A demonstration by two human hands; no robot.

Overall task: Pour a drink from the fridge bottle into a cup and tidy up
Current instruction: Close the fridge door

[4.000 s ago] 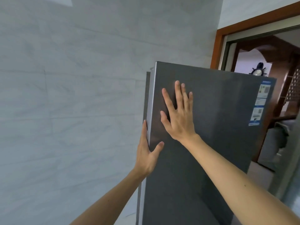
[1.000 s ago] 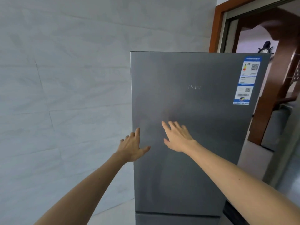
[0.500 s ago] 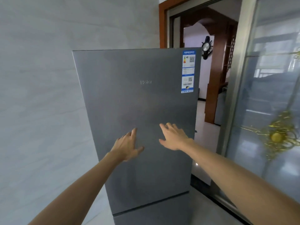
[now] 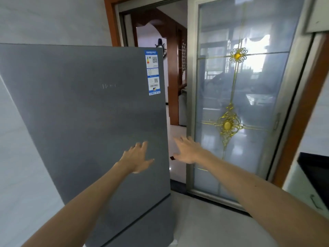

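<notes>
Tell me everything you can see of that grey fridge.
The fridge is tall, matte grey and metallic-looking, standing beside a pale wall. Its upper door is shut, with a seam above a lower door. Blue-and-white labels sit top right; faint lettering is unreadable. The left hand hovers before it, contact unclear.

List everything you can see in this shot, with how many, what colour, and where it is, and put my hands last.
fridge: one, grey, left half of view, door shut
label stickers: a stack, blue and white, top right corner of the fridge door
tiled wall: one, pale grey-white, behind and left of the fridge
door frame: one, reddish-brown wood, behind the fridge
sliding glass door: one, frosted with gold ornaments, silver frame, right of centre
floor: pale tiles, bottom centre
cabinet: one, white with a dark top, far right edge
left hand: one, open, empty, in front of the fridge door
right hand: one, open, empty, just right of the fridge's edge
</notes>
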